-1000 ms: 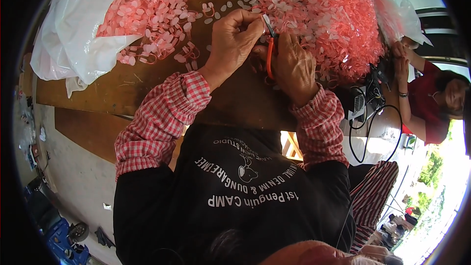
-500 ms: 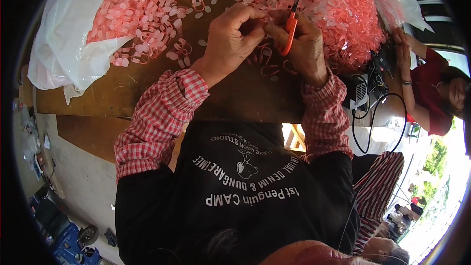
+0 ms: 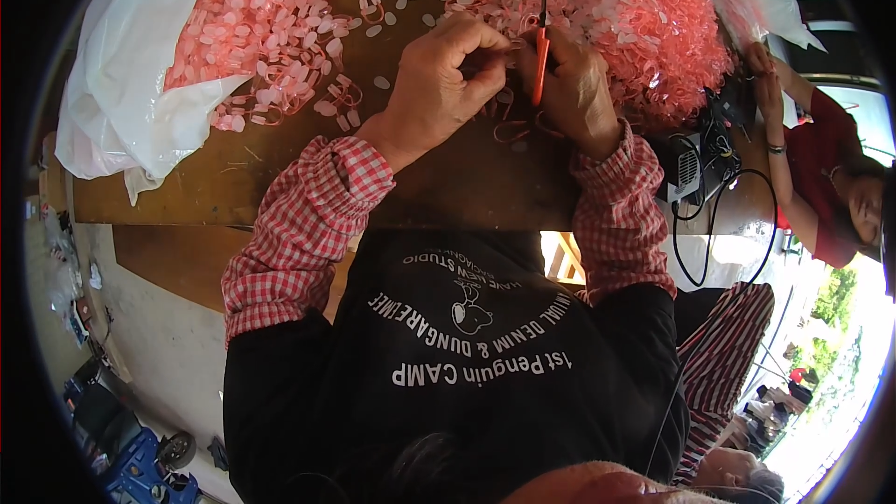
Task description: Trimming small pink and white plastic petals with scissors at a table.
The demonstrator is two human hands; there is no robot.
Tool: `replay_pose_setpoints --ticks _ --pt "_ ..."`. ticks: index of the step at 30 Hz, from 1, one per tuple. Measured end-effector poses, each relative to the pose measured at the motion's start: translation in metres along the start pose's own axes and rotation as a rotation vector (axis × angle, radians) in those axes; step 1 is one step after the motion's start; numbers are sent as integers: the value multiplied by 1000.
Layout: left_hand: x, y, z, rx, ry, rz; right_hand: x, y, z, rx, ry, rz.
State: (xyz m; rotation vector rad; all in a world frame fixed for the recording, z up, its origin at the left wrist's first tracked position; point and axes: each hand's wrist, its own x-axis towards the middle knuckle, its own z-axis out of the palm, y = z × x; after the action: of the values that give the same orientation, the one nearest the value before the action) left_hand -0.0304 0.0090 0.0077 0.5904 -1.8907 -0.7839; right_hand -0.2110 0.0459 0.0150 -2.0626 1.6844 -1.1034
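Orange-handled scissors (image 3: 540, 63) point forward, long axis nearly straight ahead

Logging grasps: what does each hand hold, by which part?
The right hand holds scissors by the orange handle; whether the left hand pinches anything cannot be told.

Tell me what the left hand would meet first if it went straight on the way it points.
Most likely the right hand, which is just beyond the fingertips of the left hand, then the orange-handled scissors in its grip. Depth is unclear from one view.
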Motion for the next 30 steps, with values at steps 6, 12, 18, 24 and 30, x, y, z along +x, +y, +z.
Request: replay_pose_setpoints --ticks 6,12,18,24,30 --pt "3 -11 1 -94 57 -147 4 3 8 213 42 126" --pt "3 -17 2 -90 55 -155 4 8 7 278 1 110" --pt "5 -23 -9 35 39 -124 9 8 -17 491 4 277" --pt "47 23 -50 97 -147 -324 9 2 -22 184 112 232" --pt "13 9 -99 347 164 -199 -4 -33 -5 -227 24 -228"
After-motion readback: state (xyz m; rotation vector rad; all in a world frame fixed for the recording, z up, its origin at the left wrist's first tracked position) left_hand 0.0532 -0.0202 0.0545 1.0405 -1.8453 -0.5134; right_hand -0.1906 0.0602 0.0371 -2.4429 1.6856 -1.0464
